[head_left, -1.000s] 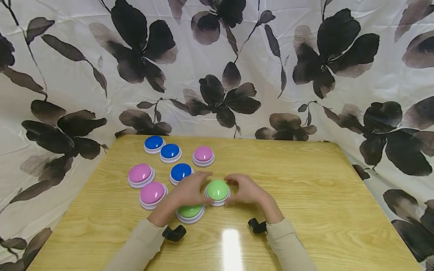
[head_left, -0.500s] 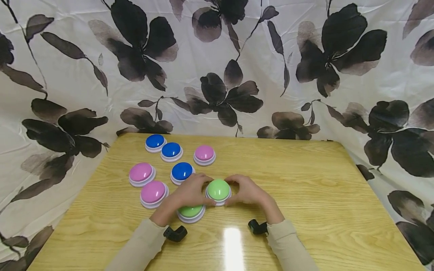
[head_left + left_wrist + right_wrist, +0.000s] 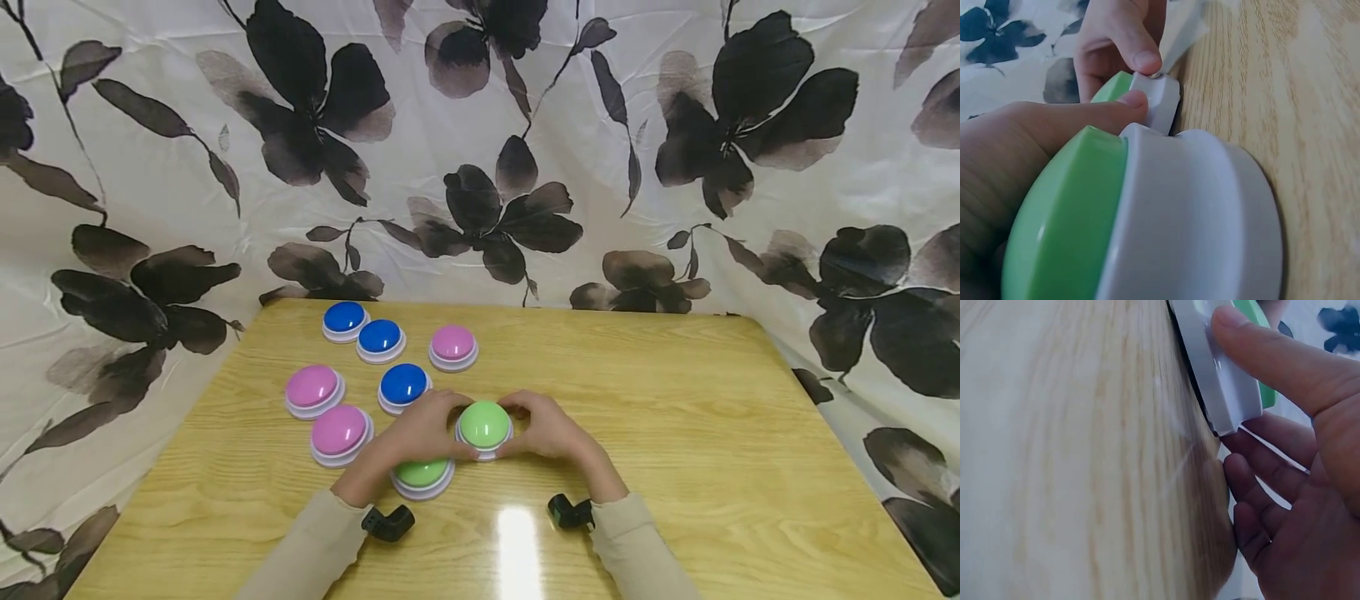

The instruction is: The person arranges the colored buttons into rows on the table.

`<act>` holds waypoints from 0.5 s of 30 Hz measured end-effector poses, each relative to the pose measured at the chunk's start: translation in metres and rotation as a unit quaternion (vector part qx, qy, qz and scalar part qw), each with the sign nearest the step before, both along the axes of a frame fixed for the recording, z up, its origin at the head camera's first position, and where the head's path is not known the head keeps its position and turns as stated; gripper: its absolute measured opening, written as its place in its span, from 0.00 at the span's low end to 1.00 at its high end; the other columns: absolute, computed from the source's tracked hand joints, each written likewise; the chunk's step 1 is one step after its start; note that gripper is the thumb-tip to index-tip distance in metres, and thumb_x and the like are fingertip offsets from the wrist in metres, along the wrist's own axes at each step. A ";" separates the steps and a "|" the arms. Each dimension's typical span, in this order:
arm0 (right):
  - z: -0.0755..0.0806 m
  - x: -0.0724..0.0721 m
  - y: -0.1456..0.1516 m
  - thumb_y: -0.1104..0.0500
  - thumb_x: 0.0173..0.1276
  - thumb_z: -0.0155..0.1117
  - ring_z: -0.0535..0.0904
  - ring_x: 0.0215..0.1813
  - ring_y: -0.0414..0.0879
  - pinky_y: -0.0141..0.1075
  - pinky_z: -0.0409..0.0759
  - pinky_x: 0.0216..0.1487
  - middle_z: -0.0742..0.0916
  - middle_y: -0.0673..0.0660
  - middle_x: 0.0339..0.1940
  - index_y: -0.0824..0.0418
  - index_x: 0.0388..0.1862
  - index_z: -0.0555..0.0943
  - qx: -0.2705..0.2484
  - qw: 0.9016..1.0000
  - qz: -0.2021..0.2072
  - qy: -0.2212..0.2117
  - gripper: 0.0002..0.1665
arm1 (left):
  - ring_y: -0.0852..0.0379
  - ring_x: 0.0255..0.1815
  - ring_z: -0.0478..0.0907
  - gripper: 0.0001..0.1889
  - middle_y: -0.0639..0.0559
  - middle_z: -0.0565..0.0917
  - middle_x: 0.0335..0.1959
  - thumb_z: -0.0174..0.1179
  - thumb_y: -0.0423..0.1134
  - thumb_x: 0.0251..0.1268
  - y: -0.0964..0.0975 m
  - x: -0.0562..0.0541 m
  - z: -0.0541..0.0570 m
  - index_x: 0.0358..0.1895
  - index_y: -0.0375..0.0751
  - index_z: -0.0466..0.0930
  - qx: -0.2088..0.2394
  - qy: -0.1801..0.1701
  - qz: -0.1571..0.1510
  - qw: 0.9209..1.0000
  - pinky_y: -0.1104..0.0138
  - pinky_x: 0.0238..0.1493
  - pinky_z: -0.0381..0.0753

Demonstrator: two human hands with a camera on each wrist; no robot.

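Observation:
A green buzzer button (image 3: 483, 425) with a white base sits on the wooden table between both hands. My left hand (image 3: 431, 425) curls around its left side, thumb at the near rim and fingers toward the far side. My right hand (image 3: 547, 427) mirrors this on the right. In the left wrist view, thumbs from both hands press the white base (image 3: 1159, 103). In the right wrist view, the right thumb (image 3: 1272, 353) lies on the base while the fingers bend along its far side. A second green button (image 3: 422, 475) is partly hidden under the left hand and wrist.
Left of the hands stand pink buttons (image 3: 337, 431) and blue buttons (image 3: 403, 383). Another pink button (image 3: 453, 343) stands behind the hands, with two more blue ones at the back left. A floral cloth (image 3: 420, 150) hangs behind the table (image 3: 675, 433).
Both hands have drawn slightly closer around the green button, the thumbs now at its base. The button stays in nearly the same place; the head view shifts a little.

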State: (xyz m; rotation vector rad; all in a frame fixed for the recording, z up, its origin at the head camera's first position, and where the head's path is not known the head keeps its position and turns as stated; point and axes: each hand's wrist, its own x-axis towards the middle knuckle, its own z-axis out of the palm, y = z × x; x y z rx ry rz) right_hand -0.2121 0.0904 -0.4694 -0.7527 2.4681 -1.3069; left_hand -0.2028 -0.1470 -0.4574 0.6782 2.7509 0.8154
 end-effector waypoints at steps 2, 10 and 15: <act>-0.002 0.001 0.002 0.56 0.44 0.84 0.77 0.52 0.47 0.43 0.75 0.56 0.83 0.52 0.50 0.63 0.57 0.78 -0.009 1.000 -0.003 -0.008 0.40 | 0.56 0.56 0.73 0.42 0.54 0.79 0.55 0.75 0.60 0.41 0.002 0.001 -0.001 0.61 0.42 0.76 0.010 -0.004 -0.005 1.000 0.60 0.58 0.72; -0.001 -0.008 0.005 0.62 0.48 0.81 0.80 0.46 0.49 0.41 0.79 0.48 0.83 0.57 0.48 0.66 0.61 0.76 -0.057 0.998 0.009 -0.027 0.40 | 0.59 0.53 0.74 0.40 0.55 0.78 0.53 0.76 0.57 0.43 0.004 -0.004 0.005 0.61 0.42 0.75 0.049 0.012 0.002 0.999 0.62 0.56 0.74; 0.003 -0.008 0.007 0.63 0.47 0.81 0.79 0.44 0.49 0.38 0.80 0.41 0.83 0.57 0.48 0.64 0.62 0.75 -0.069 0.996 -0.015 -0.046 0.41 | 0.56 0.56 0.73 0.40 0.54 0.77 0.55 0.76 0.55 0.45 0.005 -0.007 0.008 0.63 0.43 0.74 0.060 0.011 0.000 0.998 0.60 0.58 0.73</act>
